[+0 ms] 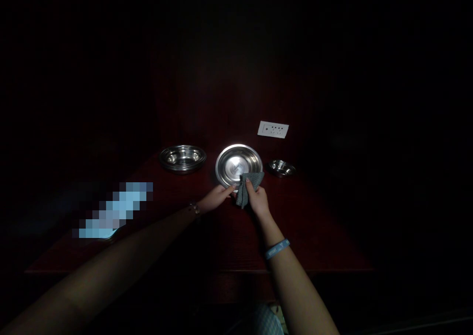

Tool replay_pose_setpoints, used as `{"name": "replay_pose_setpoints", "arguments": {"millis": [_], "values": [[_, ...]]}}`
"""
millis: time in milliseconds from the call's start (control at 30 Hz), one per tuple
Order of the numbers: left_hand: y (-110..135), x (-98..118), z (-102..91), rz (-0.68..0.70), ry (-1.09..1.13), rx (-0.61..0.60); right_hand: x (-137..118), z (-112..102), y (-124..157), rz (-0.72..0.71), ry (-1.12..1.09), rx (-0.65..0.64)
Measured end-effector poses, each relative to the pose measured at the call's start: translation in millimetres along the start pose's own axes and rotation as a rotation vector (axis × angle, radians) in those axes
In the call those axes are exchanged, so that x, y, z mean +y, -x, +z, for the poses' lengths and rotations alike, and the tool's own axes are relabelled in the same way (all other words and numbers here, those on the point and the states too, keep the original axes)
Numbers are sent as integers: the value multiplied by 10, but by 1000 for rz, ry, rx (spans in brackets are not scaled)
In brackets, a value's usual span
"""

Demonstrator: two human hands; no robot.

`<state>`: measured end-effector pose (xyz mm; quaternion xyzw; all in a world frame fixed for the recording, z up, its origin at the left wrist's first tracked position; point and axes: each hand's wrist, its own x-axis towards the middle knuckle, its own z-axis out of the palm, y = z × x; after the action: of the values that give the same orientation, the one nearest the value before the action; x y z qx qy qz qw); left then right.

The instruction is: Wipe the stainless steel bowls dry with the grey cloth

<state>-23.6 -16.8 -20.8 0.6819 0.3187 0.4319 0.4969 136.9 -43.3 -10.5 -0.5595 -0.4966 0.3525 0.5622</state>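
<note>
A shiny round metal bowl is tilted toward me at the middle of the view. My left hand grips its lower left rim, thumb on the near side and fingers mostly hidden beneath. With my right hand I pinch a grey-green cloth over the lower right rim, the thumb lying on top of the cloth. Part of the cloth hangs below the rim. To the left stands a stack of metal bowls. On the right sits a smaller metal bowl.
The dark red table has its front edge close to me. A blurred-out bright object, pixelated, lies at the left. A white socket panel is on the wall behind. The surroundings are very dark.
</note>
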Motion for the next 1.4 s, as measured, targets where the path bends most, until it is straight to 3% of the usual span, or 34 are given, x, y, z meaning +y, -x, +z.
{"name": "replay_pose_setpoints", "arguments": {"millis": [267,467,667,867,1100,1400], "values": [[-55,-6,-61,128,-146,159,-52,2,21,-70,59,35],[-74,-37,-54,128,-112,418,-95,-14,29,-72,100,120],[-63,22,-65,216,-80,472,-127,-30,28,-86,54,207],[-17,97,-120,227,-156,607,-180,-30,44,-65,4,241],[11,239,-156,259,-98,487,-213,-38,57,-87,-66,242],[2,337,-289,213,-82,448,-261,-11,74,-85,-240,233]]}}
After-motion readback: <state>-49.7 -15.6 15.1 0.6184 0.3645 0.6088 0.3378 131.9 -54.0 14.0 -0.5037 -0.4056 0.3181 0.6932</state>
